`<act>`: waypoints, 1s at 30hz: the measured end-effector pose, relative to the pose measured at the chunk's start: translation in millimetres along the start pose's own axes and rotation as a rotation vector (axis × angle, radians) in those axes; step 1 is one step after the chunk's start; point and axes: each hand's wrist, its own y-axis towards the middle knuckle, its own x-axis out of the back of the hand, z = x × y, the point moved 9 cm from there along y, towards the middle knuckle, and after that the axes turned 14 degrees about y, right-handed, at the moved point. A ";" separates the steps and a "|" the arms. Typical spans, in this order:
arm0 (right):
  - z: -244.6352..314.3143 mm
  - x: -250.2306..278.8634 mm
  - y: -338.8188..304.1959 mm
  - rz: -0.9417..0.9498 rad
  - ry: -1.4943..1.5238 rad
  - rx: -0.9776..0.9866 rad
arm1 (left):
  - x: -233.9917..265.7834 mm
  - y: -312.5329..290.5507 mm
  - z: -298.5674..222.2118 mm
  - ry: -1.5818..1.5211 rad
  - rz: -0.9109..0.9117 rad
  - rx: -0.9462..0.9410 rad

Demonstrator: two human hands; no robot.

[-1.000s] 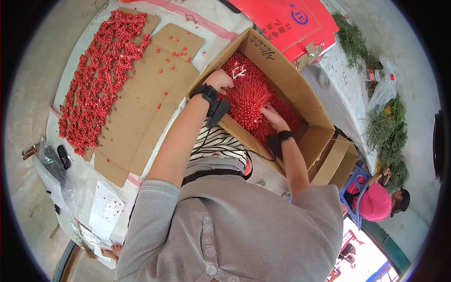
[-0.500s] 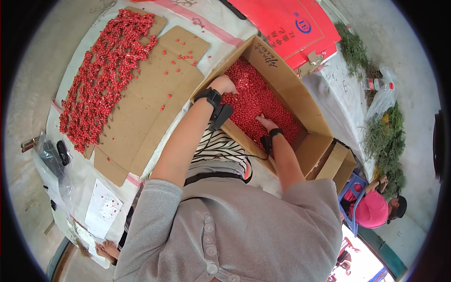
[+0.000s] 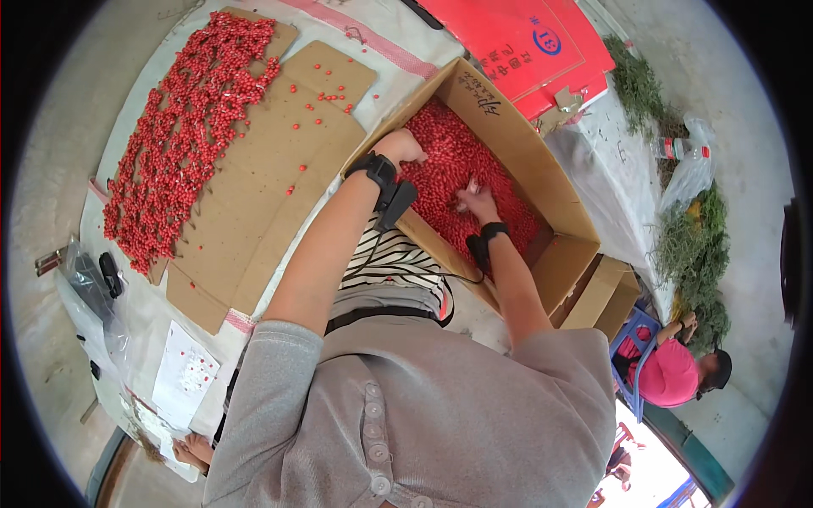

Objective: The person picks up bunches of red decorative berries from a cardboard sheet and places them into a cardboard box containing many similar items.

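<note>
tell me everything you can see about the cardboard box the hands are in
The box is brown, rectangular and apparently cardboard, with its top open and dark handwriting on an inner wall. It lies slantwise in view, running from upper left to lower right. Many small red berry-like pieces cover much of its inside. The left hand reaches in over the near side; the right hand is among the red pieces. Another brown carton stands by its lower-right end. What supports it is hidden.
</note>
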 end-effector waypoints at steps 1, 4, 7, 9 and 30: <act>-7.3 -3.7 6.7 0.007 -0.005 0.006 | 1.5 1.5 2.3 -0.008 -0.004 0.005; -19.2 -53.7 -30.3 0.439 0.535 -0.458 | -0.7 -1.9 5.0 -0.006 0.052 -0.072; 12.7 -35.7 -49.5 0.586 0.757 -0.376 | -1.2 -3.9 1.8 -0.002 0.068 -0.073; 53.4 -9.4 -67.2 0.499 0.794 -0.257 | -0.8 -4.0 4.5 0.014 0.066 -0.065; -33.4 -40.0 -61.6 0.432 0.302 -0.651 | 4.9 -4.4 6.1 0.022 -0.009 -0.095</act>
